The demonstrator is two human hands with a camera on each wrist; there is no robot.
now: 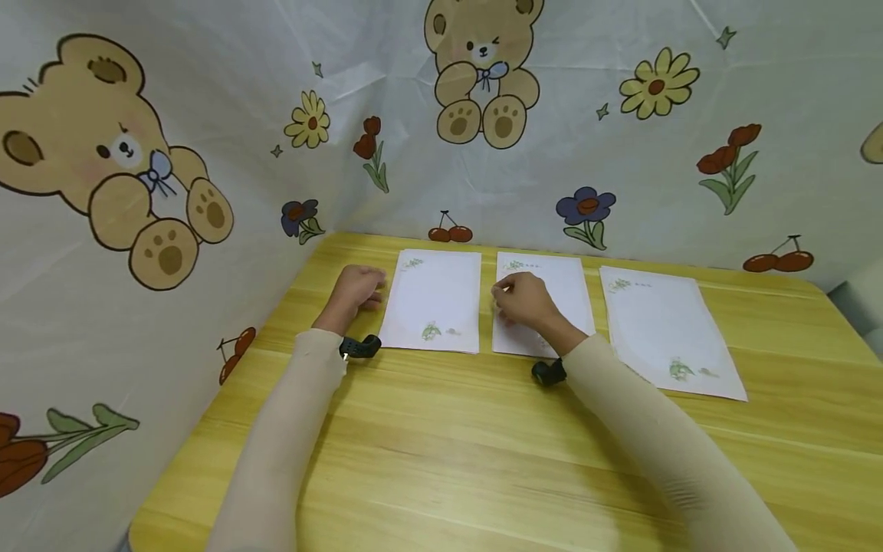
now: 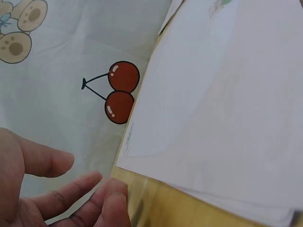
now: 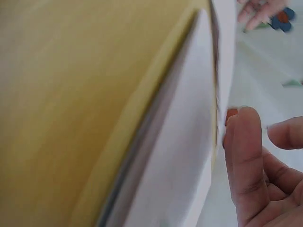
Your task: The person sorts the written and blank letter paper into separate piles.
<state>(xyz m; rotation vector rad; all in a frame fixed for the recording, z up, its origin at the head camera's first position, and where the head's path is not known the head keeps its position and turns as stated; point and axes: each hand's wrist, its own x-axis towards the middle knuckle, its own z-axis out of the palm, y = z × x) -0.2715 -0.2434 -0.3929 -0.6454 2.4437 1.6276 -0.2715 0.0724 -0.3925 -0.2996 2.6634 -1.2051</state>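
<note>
Three stacks of white paper with green leafy prints lie in a row on the table. My left hand [image 1: 356,288] is beside the left stack [image 1: 434,295], just off its left edge. In the left wrist view the thumb and fingers [image 2: 61,196] are apart with nothing between them, near a corner of the paper [image 2: 203,113]. Over the left part of the middle stack [image 1: 567,295] is my right hand [image 1: 527,300], fingers loosely bent. A gap shows between its thumb and fingers [image 3: 248,161] in the right wrist view, and it holds nothing. The right stack [image 1: 658,330] lies untouched by either hand.
The yellow wood-grain table [image 1: 441,460] extends toward me in front of the paper. A white sheet [image 1: 386,69] printed with bears, flowers and cherries hangs along the back and left sides. Dark bands [image 1: 360,347] with cameras sit on both wrists.
</note>
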